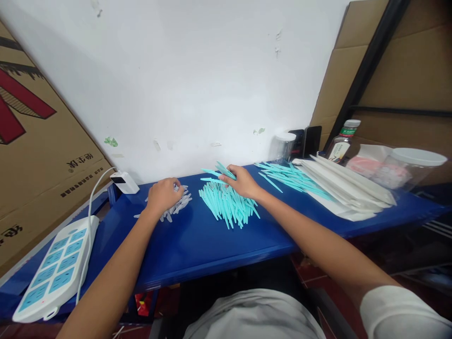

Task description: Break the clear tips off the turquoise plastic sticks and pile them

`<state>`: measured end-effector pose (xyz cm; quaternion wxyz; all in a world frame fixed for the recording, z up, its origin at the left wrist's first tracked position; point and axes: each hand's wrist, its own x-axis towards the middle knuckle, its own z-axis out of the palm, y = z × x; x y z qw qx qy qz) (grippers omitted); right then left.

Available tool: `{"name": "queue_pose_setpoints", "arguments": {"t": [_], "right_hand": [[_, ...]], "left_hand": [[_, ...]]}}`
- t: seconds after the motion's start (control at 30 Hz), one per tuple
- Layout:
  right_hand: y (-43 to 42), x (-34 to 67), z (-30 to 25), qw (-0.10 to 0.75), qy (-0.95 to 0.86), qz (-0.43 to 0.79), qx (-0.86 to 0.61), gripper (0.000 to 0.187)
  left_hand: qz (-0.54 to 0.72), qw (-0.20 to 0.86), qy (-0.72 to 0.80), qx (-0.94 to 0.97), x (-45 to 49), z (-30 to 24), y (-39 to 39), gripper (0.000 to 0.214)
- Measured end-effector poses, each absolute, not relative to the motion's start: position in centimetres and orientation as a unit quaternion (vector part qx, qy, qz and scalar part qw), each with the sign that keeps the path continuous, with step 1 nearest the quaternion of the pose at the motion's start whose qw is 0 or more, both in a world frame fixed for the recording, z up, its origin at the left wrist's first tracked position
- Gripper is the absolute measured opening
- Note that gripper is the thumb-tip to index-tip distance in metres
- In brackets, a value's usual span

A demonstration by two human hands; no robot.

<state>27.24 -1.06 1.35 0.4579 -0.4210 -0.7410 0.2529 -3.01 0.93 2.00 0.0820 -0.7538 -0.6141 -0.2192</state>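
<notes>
My left hand (164, 195) is at a small pile of translucent grey pieces (181, 203) on the blue table. Its fingers are curled with thumb and forefinger close together; whether a piece is between them I cannot make out. My right hand (243, 181) is closed around several thin turquoise plastic sticks (226, 170), their ends poking out to the left, some with a paler tip. Directly below that hand lies a large heap of turquoise sticks (229, 205). Another spread of turquoise sticks (287, 176) lies to the right, partly under white paper sleeves.
White paper sleeves (348, 188) are stacked at the right of the blue table (212, 252). Behind them stand a lidded jar (282, 148), a dark bottle (341, 141) and a clear tub (411, 167). A power strip (56, 268) and a white charger (125, 182) are at left.
</notes>
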Motion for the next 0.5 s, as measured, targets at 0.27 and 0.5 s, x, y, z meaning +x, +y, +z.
{"name": "queue_pose_setpoints", "arguments": {"t": [0.27, 0.5], "right_hand": [[-2.7, 24.9, 1.3, 0.490, -0.679, 0.433, -0.334, 0.051], [-4.3, 23.5, 1.1, 0.451, -0.701, 0.460, -0.306, 0.051]], "left_hand": [[-0.456, -0.255, -0.367, -0.769, 4.6, 0.4, -2.9, 0.054], [-0.483, -0.316, -0.364, -0.731, 4.8, -0.2, -3.0, 0.054]]}}
